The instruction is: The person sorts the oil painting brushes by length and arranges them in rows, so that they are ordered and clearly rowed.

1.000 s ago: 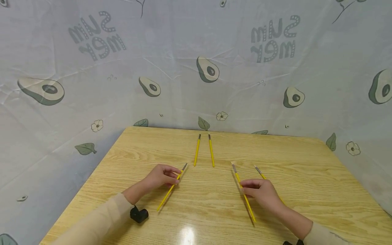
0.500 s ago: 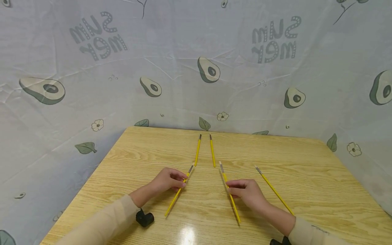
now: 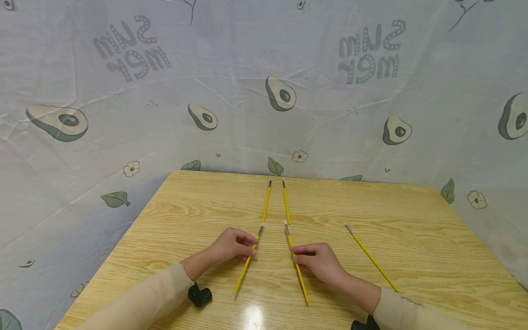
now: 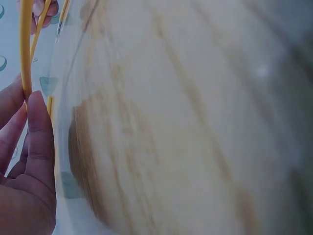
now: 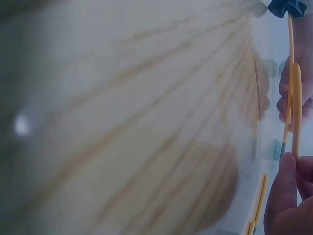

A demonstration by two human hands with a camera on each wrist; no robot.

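Note:
Between thumb and fingers my left hand (image 3: pixel 233 245) pinches a yellow paintbrush (image 3: pixel 242 276), its pale tip pointing away from me. My right hand (image 3: pixel 321 262) pinches a second yellow paintbrush (image 3: pixel 302 285) the same way, a short gap to the right. The two brushes slant toward each other at their far ends. Beyond them, two more yellow paintbrushes lie on the table, a left one (image 3: pixel 266 201) and a right one (image 3: pixel 286 204), dark tips away from me. In the left wrist view, thumb and fingers grip the yellow handle (image 4: pixel 25 49); the right wrist view shows another gripped handle (image 5: pixel 296 112).
Another yellow paintbrush (image 3: pixel 371 257) lies slanted on the wooden table (image 3: pixel 433 238), right of my right hand. A patterned curtain (image 3: pixel 239 59) hangs behind the table's far edge. Black wrist devices show below each wrist, one by the left sleeve (image 3: pixel 200 295).
My right hand has carried its paintbrush left, away from the loose one on the right. My left hand has moved its brush slightly right, so the two held brushes are closer together.

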